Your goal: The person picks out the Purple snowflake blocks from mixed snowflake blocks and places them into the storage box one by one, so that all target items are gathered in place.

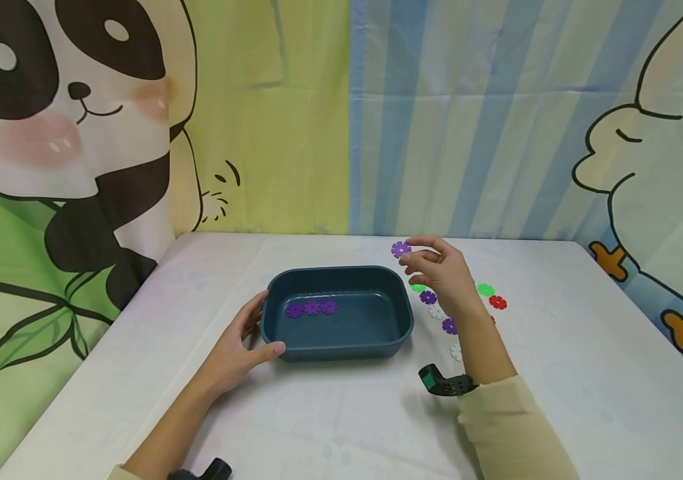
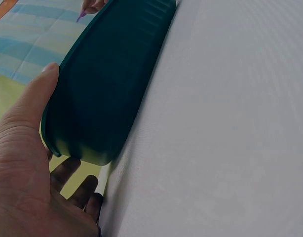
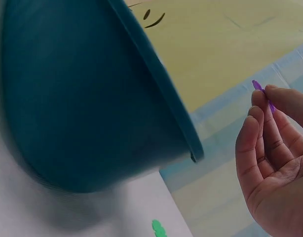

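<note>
A dark blue rectangular basin [image 1: 341, 351] stands on the table with three purple flower-shaped discs [image 1: 312, 307] in a row on its floor. My left hand [image 1: 238, 352] holds the basin's left end, thumb at the near rim and fingers round the end wall. Above the basin's far right corner, my right hand [image 1: 442, 277] pinches another purple flower-shaped disc [image 1: 401, 249] between thumb and index finger. The right wrist view shows this disc [image 3: 256, 85] nearly edge-on, raised to the side of the basin's rim, with the other fingers loosely bent.
Right of the basin lie several loose discs on the white table [image 1: 329, 420]: a purple one [image 1: 428, 298], a green one [image 1: 486, 290], a red one [image 1: 498, 303] and a white one [image 1: 456, 352]. My right forearm partly hides the group. Printed curtains [image 1: 293, 133] hang behind the table.
</note>
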`<state>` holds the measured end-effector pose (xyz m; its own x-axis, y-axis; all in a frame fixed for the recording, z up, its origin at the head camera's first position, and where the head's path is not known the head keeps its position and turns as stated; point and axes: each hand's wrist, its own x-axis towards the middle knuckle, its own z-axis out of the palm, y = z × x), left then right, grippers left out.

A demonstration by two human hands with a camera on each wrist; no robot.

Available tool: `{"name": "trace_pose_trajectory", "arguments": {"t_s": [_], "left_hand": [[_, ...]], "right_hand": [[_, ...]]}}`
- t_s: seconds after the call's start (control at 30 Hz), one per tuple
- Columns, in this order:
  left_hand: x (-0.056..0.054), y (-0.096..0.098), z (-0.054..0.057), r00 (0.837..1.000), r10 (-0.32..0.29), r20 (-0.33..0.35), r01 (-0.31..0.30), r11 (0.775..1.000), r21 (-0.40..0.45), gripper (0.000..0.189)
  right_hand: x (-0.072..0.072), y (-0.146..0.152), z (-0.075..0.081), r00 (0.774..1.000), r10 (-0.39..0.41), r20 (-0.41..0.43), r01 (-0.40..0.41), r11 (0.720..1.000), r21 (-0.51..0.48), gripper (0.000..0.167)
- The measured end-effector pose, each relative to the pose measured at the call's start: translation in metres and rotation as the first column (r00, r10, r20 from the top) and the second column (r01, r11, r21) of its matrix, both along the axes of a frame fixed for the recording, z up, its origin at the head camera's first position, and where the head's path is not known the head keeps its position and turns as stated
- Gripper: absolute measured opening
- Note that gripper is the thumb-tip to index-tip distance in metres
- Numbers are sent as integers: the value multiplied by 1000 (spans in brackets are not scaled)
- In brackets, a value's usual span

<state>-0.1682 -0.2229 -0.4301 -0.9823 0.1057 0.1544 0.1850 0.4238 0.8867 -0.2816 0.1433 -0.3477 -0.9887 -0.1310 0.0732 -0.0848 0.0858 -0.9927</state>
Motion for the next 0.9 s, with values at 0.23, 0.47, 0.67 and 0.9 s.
{"name": "trace_pose_trajectory", "arguments": {"t_s": [0.23, 0.47, 0.67, 0.9], "left_hand": [[0, 1, 0, 1000, -1, 2, 1, 1000, 1, 92], [-1, 1, 0, 1000, -6, 2, 6, 1000, 3, 92], [-1, 1, 1, 1000, -7, -2, 7, 1000, 1, 92], [0, 0, 1, 1000, -5, 2, 5, 1000, -4, 92]], "right_hand": [[0, -11, -4, 999, 41, 18, -41, 999, -5, 45], [0, -23, -5, 994, 92, 53, -88, 993, -72, 42], [3, -36, -6, 989, 119, 86, -112, 990, -85, 38], [9, -55, -8, 978, 155, 137, -144, 986, -87, 38]]}}
